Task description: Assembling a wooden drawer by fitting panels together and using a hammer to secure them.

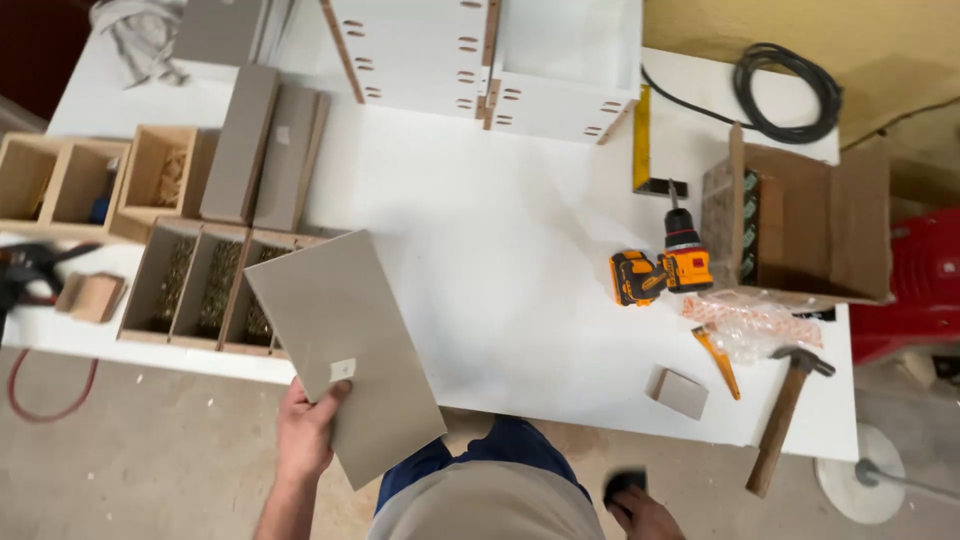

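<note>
My left hand (305, 432) grips the near edge of a flat grey rectangular panel (340, 330), thumb on top by a small pale sticker. The panel tilts over the front edge of the white worktable (480, 250), partly covering a wooden tray of screws (195, 290). My right hand (640, 510) is low at the bottom edge, below the table, closed around a small black object that is mostly hidden.
An orange-and-black cordless drill (660, 270) lies right of centre, by an open cardboard box (800, 225). A hammer (785, 415), orange-handled tool (718, 362), small grey block (679, 392) and plastic bag sit near the right front. Grey panels (262, 150), wooden boxes (60, 180) and white cabinet parts (480, 60) stand behind.
</note>
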